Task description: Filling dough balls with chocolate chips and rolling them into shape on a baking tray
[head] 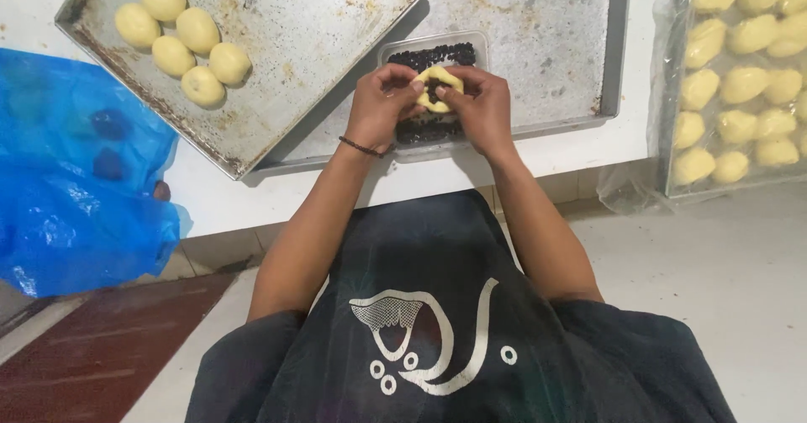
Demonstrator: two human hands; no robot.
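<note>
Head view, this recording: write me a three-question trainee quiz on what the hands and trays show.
1. True or false: both hands hold one piece of dough with dark filling in its middle.
2. What lies straight under the hands? A) a blue plastic bag B) a clear tub of dark filling C) a rolling pin
3. Which wrist wears a thin dark band?

Key
1. True: the left hand and the right hand pinch the piece of dough together.
2. B: the clear tub sits on the rear tray; the blue plastic bag lies far left.
3. The left one; the band shows below that hand. The front tray holds shaped dough balls.
</note>
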